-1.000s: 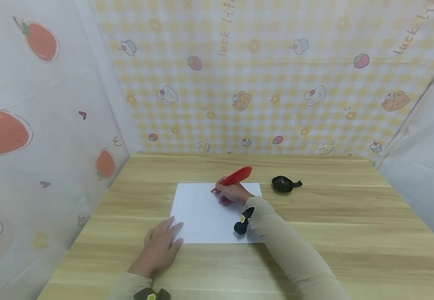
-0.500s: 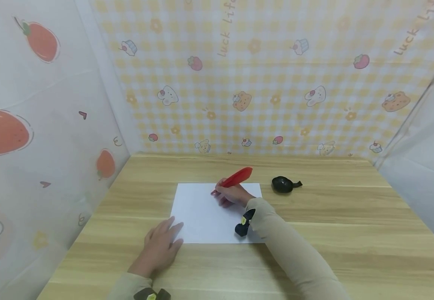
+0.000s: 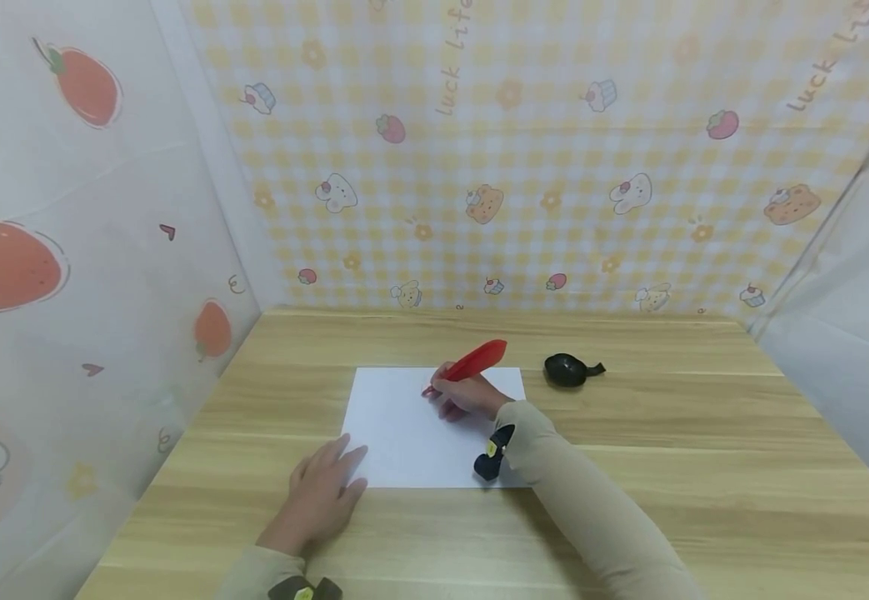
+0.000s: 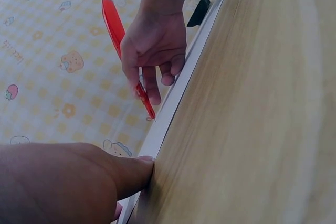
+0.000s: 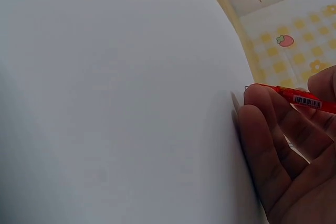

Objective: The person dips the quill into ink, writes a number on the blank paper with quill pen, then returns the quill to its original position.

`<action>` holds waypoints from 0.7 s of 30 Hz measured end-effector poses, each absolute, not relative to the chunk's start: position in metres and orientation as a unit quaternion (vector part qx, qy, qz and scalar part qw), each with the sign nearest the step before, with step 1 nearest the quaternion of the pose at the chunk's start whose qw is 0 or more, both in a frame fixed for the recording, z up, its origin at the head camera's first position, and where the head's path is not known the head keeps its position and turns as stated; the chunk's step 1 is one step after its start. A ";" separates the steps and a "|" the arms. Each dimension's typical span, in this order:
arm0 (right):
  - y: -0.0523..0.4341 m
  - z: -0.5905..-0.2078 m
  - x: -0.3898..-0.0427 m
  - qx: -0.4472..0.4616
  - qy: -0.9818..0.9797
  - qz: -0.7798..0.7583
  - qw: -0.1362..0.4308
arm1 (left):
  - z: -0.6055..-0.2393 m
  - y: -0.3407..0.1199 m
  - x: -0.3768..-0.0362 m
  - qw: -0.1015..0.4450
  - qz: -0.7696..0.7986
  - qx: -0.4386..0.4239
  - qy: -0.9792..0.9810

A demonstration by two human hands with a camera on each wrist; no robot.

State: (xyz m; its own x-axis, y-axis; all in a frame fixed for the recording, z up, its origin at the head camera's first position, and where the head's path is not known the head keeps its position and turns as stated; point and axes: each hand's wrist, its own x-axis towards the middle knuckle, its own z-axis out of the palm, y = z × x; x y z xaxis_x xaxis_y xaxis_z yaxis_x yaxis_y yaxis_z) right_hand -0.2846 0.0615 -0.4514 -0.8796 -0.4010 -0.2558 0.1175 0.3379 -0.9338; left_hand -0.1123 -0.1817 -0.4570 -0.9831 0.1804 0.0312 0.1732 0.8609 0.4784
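A white sheet of paper [image 3: 397,437] lies on the wooden table. My right hand [image 3: 467,395] pinches a red feather-shaped pen [image 3: 481,359] over the upper middle of the sheet, its tip pointing down and left at the paper. In the right wrist view a barcode label shows on the pen barrel [image 5: 304,99], and the curled lower fingers are beside the paper's surface. My left hand [image 3: 322,496] rests at the sheet's lower left corner with fingers spread. Its thumb [image 4: 134,174] lies at the paper's edge in the left wrist view.
To the right of the sheet sits a small black rounded object [image 3: 566,370] with a short stub. Patterned cloth [image 3: 509,167] hangs behind the table, and a white printed sheet [image 3: 127,200] rises along the left. Black camera straps sit on both wrists.
My right hand and the pen have shifted slightly toward the near edge of the paper. My left hand stays in place, as does the black object.
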 end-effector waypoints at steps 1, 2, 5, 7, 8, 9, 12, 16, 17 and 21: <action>0.061 -0.452 -0.284 -0.090 0.786 -0.568 0.228 | -0.457 -0.182 -0.112 0.008 0.246 0.091 0.965; 0.061 -0.452 -0.284 -0.090 0.786 -0.567 0.228 | -0.457 -0.182 -0.112 0.008 0.245 0.091 0.965; 0.062 -0.451 -0.283 -0.090 0.785 -0.568 0.230 | -0.457 -0.182 -0.113 0.009 0.242 0.091 0.966; 0.062 -0.451 -0.282 -0.093 0.785 -0.568 0.229 | -0.458 -0.182 -0.113 0.009 0.241 0.091 0.966; 0.062 -0.451 -0.281 -0.095 0.786 -0.567 0.228 | -0.458 -0.182 -0.113 0.009 0.241 0.091 0.966; 0.062 -0.451 -0.280 -0.097 0.786 -0.566 0.228 | -0.458 -0.182 -0.113 0.010 0.241 0.091 0.966; 0.062 -0.450 -0.279 -0.100 0.787 -0.564 0.227 | -0.459 -0.182 -0.113 0.011 0.242 0.091 0.966; 0.063 -0.450 -0.276 -0.099 0.789 -0.562 0.228 | -0.458 -0.182 -0.113 0.011 0.243 0.090 0.966; 0.063 -0.450 -0.275 -0.099 0.789 -0.561 0.228 | -0.458 -0.182 -0.113 0.012 0.243 0.090 0.966; 0.064 -0.450 -0.272 -0.097 0.791 -0.559 0.229 | -0.458 -0.182 -0.113 0.011 0.243 0.091 0.966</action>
